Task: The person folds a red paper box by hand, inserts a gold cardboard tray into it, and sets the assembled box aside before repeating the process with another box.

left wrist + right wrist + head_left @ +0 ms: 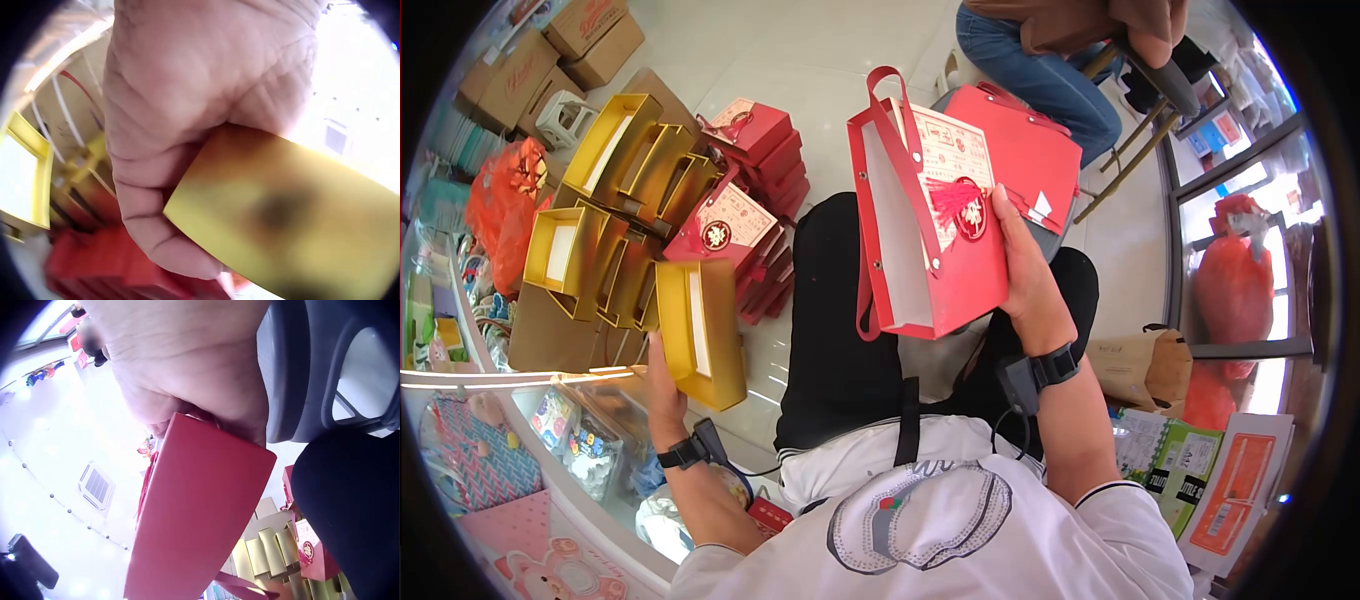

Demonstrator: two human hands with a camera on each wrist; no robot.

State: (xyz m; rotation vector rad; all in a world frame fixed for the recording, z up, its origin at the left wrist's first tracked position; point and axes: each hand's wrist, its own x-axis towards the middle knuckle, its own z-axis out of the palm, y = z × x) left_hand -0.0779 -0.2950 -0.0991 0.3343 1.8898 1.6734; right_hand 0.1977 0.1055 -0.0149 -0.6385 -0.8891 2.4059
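My left hand (664, 388) grips an open gold box (725, 345) by its side, low at the left beside my knee. In the left wrist view its fingers (147, 219) curl round the box's edge. Up in front of me, my right hand (1032, 278) holds a red gift box (960, 300) by its right side, thumb on the printed front. That box has red strap handles (887, 90), a cream patterned panel and a round medallion with a red tassel (948, 200). Its left side shows a pale interior.
Gold boxes (560, 250) stand stacked at the left, next to piles of red gift boxes (745, 225). Flat red pieces (1020, 140) lie on a grey stool ahead. Another person in jeans (1040, 80) sits beyond it. A glass counter (570, 400) borders the left, a paper bag (1140, 365) the right.
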